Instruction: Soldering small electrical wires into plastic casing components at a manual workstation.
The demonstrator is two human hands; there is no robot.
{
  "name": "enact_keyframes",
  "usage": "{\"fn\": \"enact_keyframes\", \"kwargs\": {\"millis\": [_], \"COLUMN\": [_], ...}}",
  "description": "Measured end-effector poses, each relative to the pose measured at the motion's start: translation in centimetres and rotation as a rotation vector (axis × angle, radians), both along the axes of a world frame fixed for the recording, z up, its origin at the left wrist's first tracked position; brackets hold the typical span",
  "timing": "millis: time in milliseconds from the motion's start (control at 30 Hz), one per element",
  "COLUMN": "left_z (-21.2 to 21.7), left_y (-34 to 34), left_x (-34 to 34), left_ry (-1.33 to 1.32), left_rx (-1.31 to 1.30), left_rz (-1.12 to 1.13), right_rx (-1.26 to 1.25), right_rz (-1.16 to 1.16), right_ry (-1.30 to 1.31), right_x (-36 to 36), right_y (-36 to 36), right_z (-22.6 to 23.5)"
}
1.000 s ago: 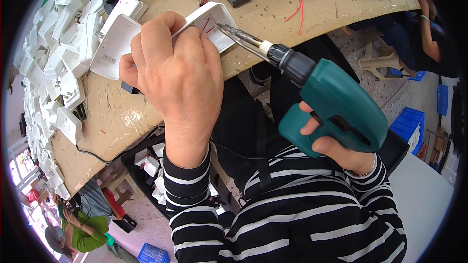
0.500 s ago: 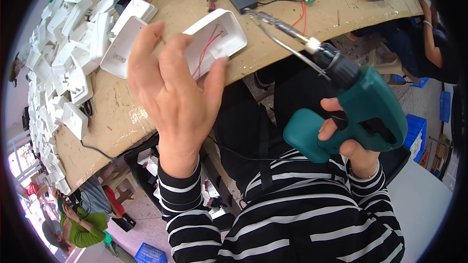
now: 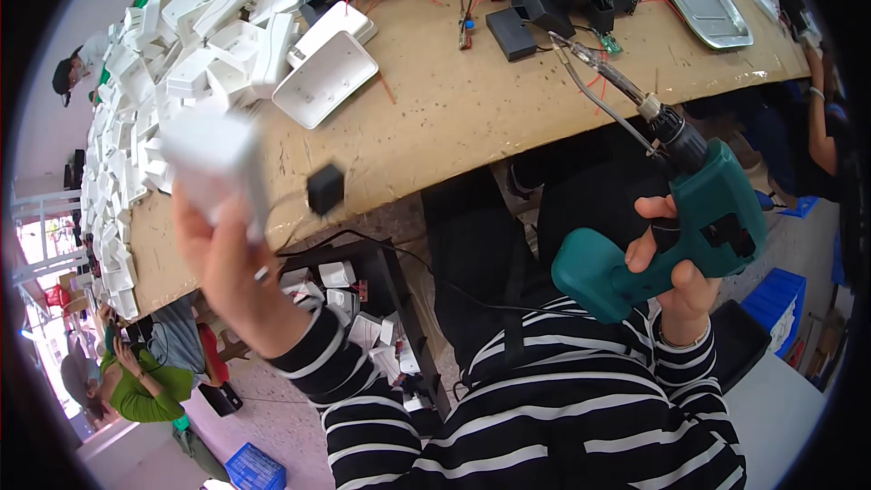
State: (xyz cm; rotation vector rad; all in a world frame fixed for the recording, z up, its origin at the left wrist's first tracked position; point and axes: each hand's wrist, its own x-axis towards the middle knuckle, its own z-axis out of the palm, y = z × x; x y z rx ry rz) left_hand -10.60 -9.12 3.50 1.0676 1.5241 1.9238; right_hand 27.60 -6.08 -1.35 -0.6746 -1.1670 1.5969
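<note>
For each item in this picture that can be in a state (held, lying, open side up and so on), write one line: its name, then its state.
left hand: raised, gripping a white plastic housing, blurred
right hand: gripping a green cordless screwdriver, bit pointing at the bench
white tray-like shell: lying open side up on the bench
small black block: dangling on a wire at the bench edge

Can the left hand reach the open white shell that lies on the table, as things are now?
Probably not at once. The left hand is already full, gripping a blurred white housing. The open white shell lies hollow side up on the table, with bare board before it, so the path looks free but the hand is not.
</note>
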Motion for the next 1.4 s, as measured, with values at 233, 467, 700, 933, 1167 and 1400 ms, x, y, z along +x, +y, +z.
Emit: {"fn": "enact_keyframes", "kwargs": {"millis": [233, 467, 700, 933, 1167, 1400], "left_z": [-5.9, -7.4, 1.0, 0.4, 1.3, -5.5], "left_y": [-14.4, -16.0, 6.8, 15.0, 8.5, 5.6], "left_x": [-6.8, -8.3, 0.7, -1.2, -0.9, 8.0], "left_ry": [-0.014, 0.674, 1.517, 1.991, 0.801, 0.725], "left_rx": [-0.684, -1.085, -0.1, -0.313, -0.464, -0.375], "left_rz": [-0.138, -0.146, -0.064, -0.303, -0.108, 0.105], "right_rx": [0.015, 0.049, 0.075, 0.074, 0.037, 0.038], "right_rz": [0.036, 0.054, -0.002, -0.033, -0.084, -0.095], "right_ry": [0.009, -0.025, -0.029, -0.004, -0.018, 0.017], "right_x": [0.2, 0.3, 0.5, 1.4, 2.3, 2.0], "right_y": [0.9, 1.5, 1.1, 1.2, 2.6, 2.9], "right_z": [-0.8, -0.6, -0.2, -0.3, -1.2, -1.4]}}
